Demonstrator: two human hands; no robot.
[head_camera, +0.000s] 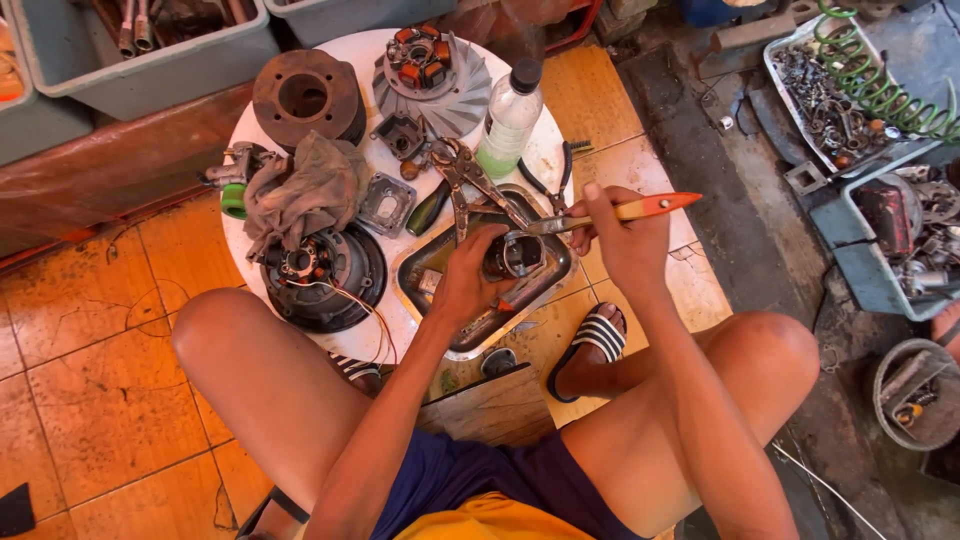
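The brush's bristles are hidden behind the round metal part. Left hand clamps that part over the tray; right hand pinches the orange-handled brush.

The left hand covers much of the small round metal part it holds over the metal tray, so that part's shape cannot be told, and the brush bristles are lost behind it. A grey rag hides what lies beneath it on the counter. The grey bins at the upper left of the frame are cut off by the edge, their contents too dim to tell.
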